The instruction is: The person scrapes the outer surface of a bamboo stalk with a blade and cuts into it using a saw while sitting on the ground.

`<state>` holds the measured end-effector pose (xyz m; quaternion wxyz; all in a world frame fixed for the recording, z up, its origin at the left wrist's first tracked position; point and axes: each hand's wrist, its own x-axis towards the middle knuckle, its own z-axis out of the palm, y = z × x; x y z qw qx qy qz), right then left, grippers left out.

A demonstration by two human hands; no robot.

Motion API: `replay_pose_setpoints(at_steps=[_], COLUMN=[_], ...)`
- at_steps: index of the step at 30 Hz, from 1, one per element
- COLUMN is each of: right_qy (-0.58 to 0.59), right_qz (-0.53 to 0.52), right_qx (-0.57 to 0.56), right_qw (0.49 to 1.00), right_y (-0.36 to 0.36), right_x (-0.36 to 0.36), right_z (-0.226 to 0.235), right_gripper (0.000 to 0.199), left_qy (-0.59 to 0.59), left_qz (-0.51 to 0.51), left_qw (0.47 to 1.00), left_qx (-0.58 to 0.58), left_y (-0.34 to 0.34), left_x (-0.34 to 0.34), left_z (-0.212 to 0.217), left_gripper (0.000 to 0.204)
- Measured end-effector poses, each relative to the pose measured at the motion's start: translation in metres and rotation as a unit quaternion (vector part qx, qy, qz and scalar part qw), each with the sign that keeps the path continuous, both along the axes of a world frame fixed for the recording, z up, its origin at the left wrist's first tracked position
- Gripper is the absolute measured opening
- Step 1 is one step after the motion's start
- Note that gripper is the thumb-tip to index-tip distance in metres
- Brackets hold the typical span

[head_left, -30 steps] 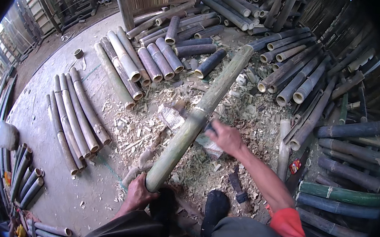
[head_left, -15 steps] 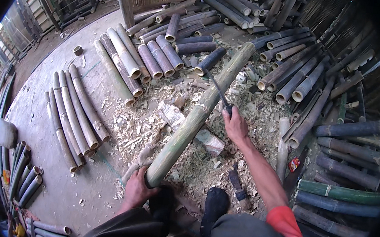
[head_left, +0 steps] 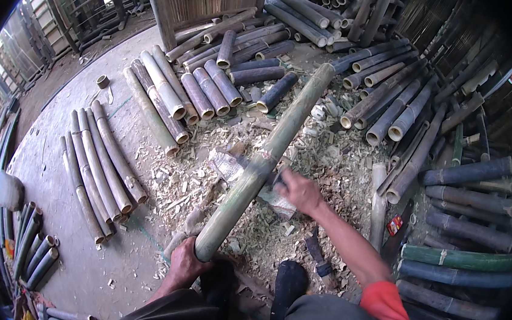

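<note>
A thick pale-green bamboo pole (head_left: pixel 237 195) slants up and away from me across the middle. My left hand (head_left: pixel 187 262) is closed on its near end, by the rim. At the pole's right side, just below a node, my right hand (head_left: pixel 300 192) is shut on a knife's dark handle (head_left: pixel 279 177). Most of the blade is blurred or hidden by the pole. Beneath the pole a pale block (head_left: pixel 278 202) shows among wood chips (head_left: pixel 175 174).
Cut bamboo sections lie in a row (head_left: pixel 155 99) at the back and in a group (head_left: pixel 94 167) at left. Stacked bamboo (head_left: pixel 466 227) lines the right side. Near my feet (head_left: pixel 288 288), a dark-handled tool (head_left: pixel 319 257) lies on the chips. A wooden post (head_left: pixel 159 8) stands behind.
My right hand has come down and left along the pole with the knife, so its blade no longer shows plainly. My left hand stays on the near end; the far end has shifted slightly left.
</note>
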<state>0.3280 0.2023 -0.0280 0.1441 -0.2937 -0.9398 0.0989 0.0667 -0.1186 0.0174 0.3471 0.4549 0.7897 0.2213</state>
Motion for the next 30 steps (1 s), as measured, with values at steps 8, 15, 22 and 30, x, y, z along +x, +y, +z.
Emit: replay_pose_setpoints(at_steps=[8, 15, 22, 30], right_qy=[0.013, -0.070, 0.029, 0.029], right_qz=[0.080, 0.016, -0.160, -0.180], right_qx=[0.035, -0.108, -0.188, -0.117], right_qw=[0.996, 0.992, 0.969, 0.976], right_y=[-0.005, -0.012, -0.004, 0.010], right_x=[-0.004, -0.008, -0.020, 0.004], right_z=[0.002, 0.004, 0.007, -0.008], right_gripper=[0.049, 0.042, 0.047, 0.047], left_qy=[-0.069, -0.216, -0.209, 0.146], left_qz=[-0.069, -0.074, -0.067, 0.014], left_qw=[0.995, 0.973, 0.974, 0.989], left_qx=[0.004, -0.024, -0.061, -0.009], left_y=[-0.004, -0.003, -0.006, 0.004], left_x=[-0.036, -0.048, -0.055, 0.021], left_z=[-0.036, -0.046, -0.052, -0.026], left_gripper=[0.081, 0.080, 0.082, 0.083])
